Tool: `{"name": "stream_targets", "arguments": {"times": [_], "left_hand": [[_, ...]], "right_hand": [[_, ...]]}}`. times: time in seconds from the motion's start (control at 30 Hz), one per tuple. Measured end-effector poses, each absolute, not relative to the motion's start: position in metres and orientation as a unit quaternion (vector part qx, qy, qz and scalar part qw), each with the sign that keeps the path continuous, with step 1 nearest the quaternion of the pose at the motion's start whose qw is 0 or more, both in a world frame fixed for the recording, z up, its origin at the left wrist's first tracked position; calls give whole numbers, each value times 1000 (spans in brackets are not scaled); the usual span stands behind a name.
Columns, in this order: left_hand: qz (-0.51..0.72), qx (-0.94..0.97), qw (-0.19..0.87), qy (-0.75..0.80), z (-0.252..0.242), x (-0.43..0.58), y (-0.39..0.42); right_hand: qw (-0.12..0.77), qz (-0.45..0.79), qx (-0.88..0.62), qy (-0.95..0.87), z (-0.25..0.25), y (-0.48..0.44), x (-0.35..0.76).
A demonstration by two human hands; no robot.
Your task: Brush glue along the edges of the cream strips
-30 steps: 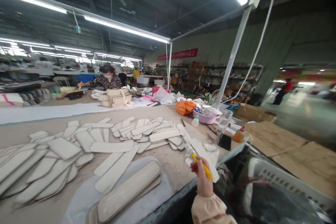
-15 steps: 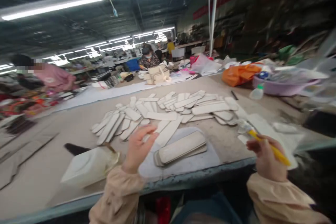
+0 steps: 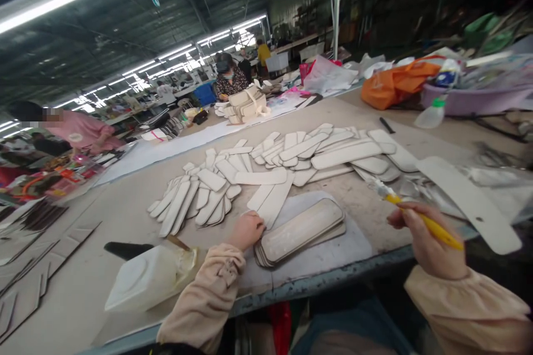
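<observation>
My right hand (image 3: 435,238) is closed around a brush (image 3: 425,222) with a yellow handle, its pale bristles pointing left over the table. My left hand (image 3: 246,230) has its fingers drawn together at the left end of a stack of long rounded pieces (image 3: 303,230), near the lower end of a loose pale strip (image 3: 272,199); its fingertips are partly hidden. The stack lies on a white sheet (image 3: 353,244). Behind it spreads a heap of similar pale pieces (image 3: 260,177).
A white plastic container (image 3: 141,283) with a dark-handled tool (image 3: 127,249) stands at the left. A long pale piece (image 3: 470,199) overhangs the edge at right. Farther back are an orange bag (image 3: 395,86), a purple basin (image 3: 470,101) and a person in pink (image 3: 83,130).
My left hand has moved right and down to the stack, its fingers now drawn together. My right hand still holds the brush. The camera view has shifted.
</observation>
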State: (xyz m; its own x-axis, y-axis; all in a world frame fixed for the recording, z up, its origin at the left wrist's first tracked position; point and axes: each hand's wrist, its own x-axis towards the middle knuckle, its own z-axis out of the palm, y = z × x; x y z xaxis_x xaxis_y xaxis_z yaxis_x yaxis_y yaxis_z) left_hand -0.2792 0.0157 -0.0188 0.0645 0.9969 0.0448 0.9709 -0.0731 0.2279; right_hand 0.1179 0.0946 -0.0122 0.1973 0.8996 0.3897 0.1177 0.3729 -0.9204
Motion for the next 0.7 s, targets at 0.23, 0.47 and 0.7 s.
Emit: {"name": "stream_targets", "arguments": {"times": [0.23,0.47,0.7], "left_hand": [[112,745,62,654,-20,-279,10],[167,714,13,680,-21,-274,7],[267,638,-35,721,37,-300,19]], "right_hand": [[601,327,-436,-585,-20,100,113],[588,335,-401,-618,-26,104,109],[596,333,-402,-611,-26,101,102]]}}
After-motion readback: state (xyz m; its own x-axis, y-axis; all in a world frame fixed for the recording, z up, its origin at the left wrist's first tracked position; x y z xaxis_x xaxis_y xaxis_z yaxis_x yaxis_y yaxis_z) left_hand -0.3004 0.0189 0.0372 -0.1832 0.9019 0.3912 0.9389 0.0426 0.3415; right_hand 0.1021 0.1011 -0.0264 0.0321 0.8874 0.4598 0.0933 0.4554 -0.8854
